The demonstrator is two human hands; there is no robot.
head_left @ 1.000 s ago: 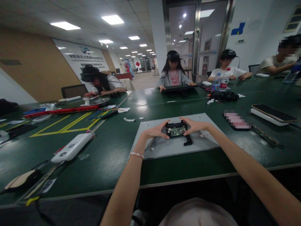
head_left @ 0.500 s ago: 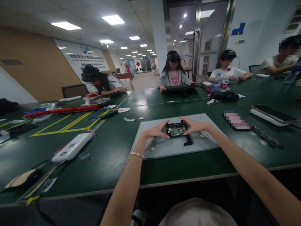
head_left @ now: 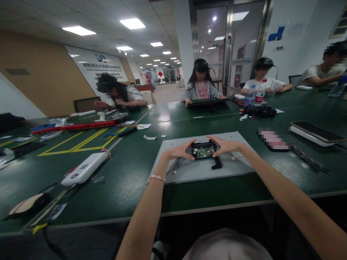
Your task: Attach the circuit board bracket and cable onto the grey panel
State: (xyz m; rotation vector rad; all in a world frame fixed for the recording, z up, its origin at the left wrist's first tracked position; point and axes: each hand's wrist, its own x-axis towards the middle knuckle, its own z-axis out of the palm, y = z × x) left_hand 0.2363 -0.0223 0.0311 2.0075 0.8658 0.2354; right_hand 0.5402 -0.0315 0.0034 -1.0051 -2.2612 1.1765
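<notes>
A green circuit board (head_left: 203, 151) in a black frame is over the pale grey panel (head_left: 193, 175) in front of me. My left hand (head_left: 180, 150) grips the frame's left side between thumb and fingers. At the opposite side, my right hand (head_left: 227, 146) holds it in the same way. A black L-shaped piece (head_left: 217, 164) shows below the right thumb; whether it joins the frame I cannot tell. Near my left wrist, a thin cable with a small connector (head_left: 175, 172) lies on the panel.
Right of the panel are a pink phone (head_left: 273, 140), a dark phone (head_left: 317, 130) on a white block, and glasses (head_left: 307, 158). On the left lie a white power bank (head_left: 85, 168) and a computer mouse (head_left: 27, 206). Several people sit around the green table (head_left: 116, 195).
My hands and the board stay almost in place. The view shifts slightly. At the far left, a person has raised a hand toward their head.
</notes>
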